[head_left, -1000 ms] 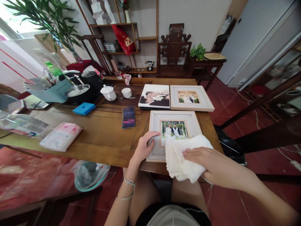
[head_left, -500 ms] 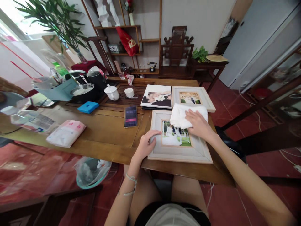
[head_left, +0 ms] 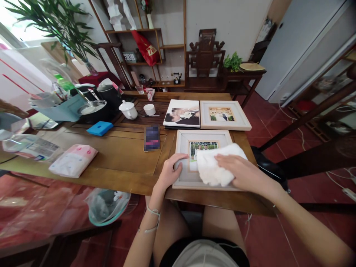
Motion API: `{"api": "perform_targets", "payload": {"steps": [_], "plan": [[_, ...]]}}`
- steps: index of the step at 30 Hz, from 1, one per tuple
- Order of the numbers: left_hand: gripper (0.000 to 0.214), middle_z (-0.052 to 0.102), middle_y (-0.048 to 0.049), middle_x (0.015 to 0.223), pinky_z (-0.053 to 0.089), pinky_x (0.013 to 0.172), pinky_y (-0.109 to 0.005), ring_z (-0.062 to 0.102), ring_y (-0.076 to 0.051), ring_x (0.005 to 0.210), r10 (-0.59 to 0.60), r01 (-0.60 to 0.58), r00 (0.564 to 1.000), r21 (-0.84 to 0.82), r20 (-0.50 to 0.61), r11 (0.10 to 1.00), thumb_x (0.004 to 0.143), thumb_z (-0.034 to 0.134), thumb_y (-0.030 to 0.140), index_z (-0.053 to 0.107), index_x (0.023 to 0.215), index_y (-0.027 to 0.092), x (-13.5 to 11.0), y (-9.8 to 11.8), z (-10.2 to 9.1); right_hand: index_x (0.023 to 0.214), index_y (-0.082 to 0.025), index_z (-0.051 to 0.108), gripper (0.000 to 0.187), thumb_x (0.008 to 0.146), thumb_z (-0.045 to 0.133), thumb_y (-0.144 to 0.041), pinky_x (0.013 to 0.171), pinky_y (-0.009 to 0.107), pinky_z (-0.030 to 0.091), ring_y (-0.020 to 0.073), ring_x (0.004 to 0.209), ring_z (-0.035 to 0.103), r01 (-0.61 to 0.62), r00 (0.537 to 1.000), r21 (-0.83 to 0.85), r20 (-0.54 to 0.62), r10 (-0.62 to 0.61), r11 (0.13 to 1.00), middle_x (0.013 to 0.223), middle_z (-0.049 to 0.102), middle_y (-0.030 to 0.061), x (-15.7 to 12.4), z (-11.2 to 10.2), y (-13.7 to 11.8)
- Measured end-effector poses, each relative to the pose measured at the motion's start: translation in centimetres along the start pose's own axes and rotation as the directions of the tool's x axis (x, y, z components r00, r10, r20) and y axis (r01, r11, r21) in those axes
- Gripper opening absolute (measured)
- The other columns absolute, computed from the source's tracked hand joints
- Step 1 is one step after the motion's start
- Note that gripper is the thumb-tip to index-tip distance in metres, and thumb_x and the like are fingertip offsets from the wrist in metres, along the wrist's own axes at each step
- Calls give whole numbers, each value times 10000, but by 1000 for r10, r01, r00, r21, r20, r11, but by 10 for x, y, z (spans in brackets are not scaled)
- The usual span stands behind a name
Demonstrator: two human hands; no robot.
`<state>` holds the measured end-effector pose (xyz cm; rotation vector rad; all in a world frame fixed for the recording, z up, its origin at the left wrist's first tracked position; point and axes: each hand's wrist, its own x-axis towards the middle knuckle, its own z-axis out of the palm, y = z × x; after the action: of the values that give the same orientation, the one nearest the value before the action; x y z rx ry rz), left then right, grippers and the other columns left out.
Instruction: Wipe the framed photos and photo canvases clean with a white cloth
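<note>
A pale picture frame (head_left: 182, 142) with a photo of a couple lies flat at the near edge of the wooden table. My left hand (head_left: 168, 171) grips its left side, fingers over the moulding and thumb close by. Under my right hand (head_left: 243, 171) is a bunched white cloth (head_left: 213, 170), held and pressed on the lower right of the frame. The cloth hides part of the photo and the frame's right side. A second pale picture frame (head_left: 204, 115) lies just beyond, beside a stack topped by a photo album (head_left: 182, 105).
A phone (head_left: 151, 138) and a blue box (head_left: 99, 128) lie to the left, with a tissue pack (head_left: 73, 160) and a plastic bottle (head_left: 30, 146). A white teapot (head_left: 128, 110) and cup (head_left: 149, 109) stand farther back. A lined bin (head_left: 107, 207) is below the table edge.
My right hand has moved the cloth toward me, from the frame's upper right corner to its lower right, uncovering the frame behind. My left hand stays on the left side.
</note>
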<state>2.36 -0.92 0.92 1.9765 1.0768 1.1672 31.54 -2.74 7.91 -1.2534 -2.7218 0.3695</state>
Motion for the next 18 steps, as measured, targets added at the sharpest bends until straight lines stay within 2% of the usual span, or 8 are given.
{"api": "perform_targets", "payload": {"steps": [2,5,7,8,10,12,15,18], "plan": [[405,682,-72,1171,468,1026,-414,614,-216,1136,10,-10,1000,-10,1,1000,846,464,37,654,1163,204,0,0,0,1241,-122,598,632,625,499,-24,1127,510,313,288,1357,434,-46,992,-79,-125,36,996,1423,523,161,23,9,26],[409,682,-71,1170,462,1033,-409,614,-212,1140,21,-21,1000,-11,1,1000,840,465,31,653,1159,203,-1,-1,0,1244,-87,572,580,668,514,-51,1138,517,280,306,1395,372,-182,944,-166,-306,125,969,1460,472,183,56,14,57],[409,683,-70,1171,457,1040,-407,614,-211,1143,19,-19,1000,-4,-2,1000,837,468,30,655,1157,202,-1,-1,0,1250,-63,561,577,675,520,-53,1119,504,308,329,1389,376,-250,915,-176,-365,173,952,1455,472,199,71,11,67],[407,683,-69,1172,456,1041,-405,614,-210,1143,14,-14,1000,0,-6,1000,837,469,30,655,1156,202,-1,-1,0,1258,-49,554,582,677,518,-50,1098,497,338,340,1376,394,-263,914,-178,-359,187,948,1444,481,211,75,9,68],[406,685,-70,1173,457,1040,-404,615,-210,1144,5,-5,1000,6,-7,1000,839,468,30,655,1156,201,-1,-1,0,1284,-32,537,604,681,510,-46,1033,483,406,357,1323,460,-261,937,-191,-287,200,946,1414,508,228,76,4,61],[407,687,-69,1169,461,1036,-403,616,-210,1141,3,-3,1000,7,-5,1000,840,466,30,654,1156,203,-1,-1,0,1326,-35,509,652,674,496,-32,982,461,449,351,1242,543,-235,965,-208,-171,201,949,1388,535,228,64,0,44],[397,692,-69,1157,465,1032,-402,619,-211,1135,6,-6,1000,4,-9,1000,841,471,39,659,1151,204,0,0,0,1329,-70,529,720,618,463,24,977,407,463,306,1161,612,-184,982,-184,12,189,966,1374,558,197,27,-4,4],[388,694,-71,1154,466,1032,-406,619,-215,1133,3,-3,1000,0,-8,1000,845,477,48,662,1149,203,0,1,0,1281,-171,598,739,596,433,52,953,368,484,270,1164,613,-107,982,-40,152,112,993,1344,601,123,-16,-9,-35]]}}
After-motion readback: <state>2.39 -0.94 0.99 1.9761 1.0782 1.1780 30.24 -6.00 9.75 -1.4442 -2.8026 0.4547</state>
